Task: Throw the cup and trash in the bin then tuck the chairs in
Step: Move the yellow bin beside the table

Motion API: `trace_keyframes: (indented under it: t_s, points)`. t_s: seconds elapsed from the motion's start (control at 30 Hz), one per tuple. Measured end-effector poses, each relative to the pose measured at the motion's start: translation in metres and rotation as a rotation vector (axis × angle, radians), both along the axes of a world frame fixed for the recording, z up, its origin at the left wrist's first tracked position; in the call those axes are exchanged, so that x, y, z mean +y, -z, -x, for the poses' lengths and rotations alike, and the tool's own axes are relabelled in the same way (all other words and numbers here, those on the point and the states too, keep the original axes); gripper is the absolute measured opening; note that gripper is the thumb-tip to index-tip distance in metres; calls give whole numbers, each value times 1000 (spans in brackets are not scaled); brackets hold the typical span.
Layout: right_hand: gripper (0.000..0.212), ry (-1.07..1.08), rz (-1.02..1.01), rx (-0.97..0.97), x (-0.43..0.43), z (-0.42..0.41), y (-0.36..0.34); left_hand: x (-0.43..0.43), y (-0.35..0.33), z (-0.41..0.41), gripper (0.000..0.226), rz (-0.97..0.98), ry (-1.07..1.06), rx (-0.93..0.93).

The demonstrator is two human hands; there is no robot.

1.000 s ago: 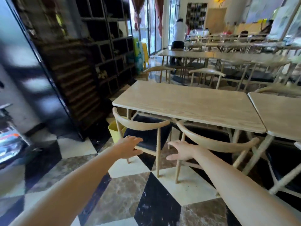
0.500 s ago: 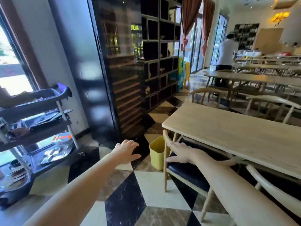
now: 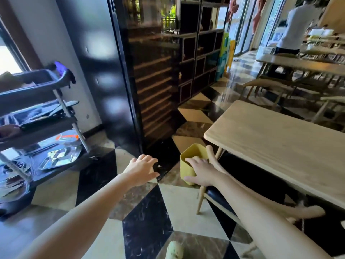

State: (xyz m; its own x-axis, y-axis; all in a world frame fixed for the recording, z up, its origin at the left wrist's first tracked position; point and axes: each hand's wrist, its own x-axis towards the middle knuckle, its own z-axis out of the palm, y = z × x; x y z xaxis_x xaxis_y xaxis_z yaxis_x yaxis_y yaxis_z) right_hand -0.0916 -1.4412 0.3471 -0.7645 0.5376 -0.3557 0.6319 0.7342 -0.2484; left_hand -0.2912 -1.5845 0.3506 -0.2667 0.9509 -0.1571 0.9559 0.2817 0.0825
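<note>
Yellow and open-topped, the bin (image 3: 185, 170) stands on the checkered floor (image 3: 147, 212) just beside the near corner of the pale wooden desk (image 3: 280, 146), right against the end of a chair (image 3: 216, 196) whose black seat sits under the desk and whose curved wooden back rail runs along the desk's edge. The right hand (image 3: 202, 171) reaches out at the end of a straight arm and lies in front of the bin's near wall, fingers stretched and a little spread, holding nothing; its fingertips reach the bin's rim and the top of the chair rail, though whether they touch either cannot be told. The left hand (image 3: 141, 168) hangs above the floor well to the left of the bin, fingers relaxed and loosely parted, also with nothing in it. Farther left stands a grey tiered cart (image 3: 46, 126) carrying trays, with a tall glossy black cabinet (image 3: 119, 81) between the cart and the desk
</note>
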Motion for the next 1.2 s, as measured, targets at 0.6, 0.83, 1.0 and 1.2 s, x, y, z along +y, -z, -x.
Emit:
trace_keyframes:
  t_s: [0.6, 0.83, 1.0, 1.2]
  points:
    - [74, 159, 202, -118, 295, 155, 20, 309, 10, 160, 61, 238, 88, -23]
    - [73, 314, 160, -120, 396, 193, 22, 446, 10, 221, 62, 249, 213, 33]
    - [73, 472, 20, -68, 479, 225, 7, 554, -2, 266, 62, 231, 302, 65]
    - [73, 620, 41, -50, 564, 250, -17, 671, -26, 303, 62, 265, 430, 109]
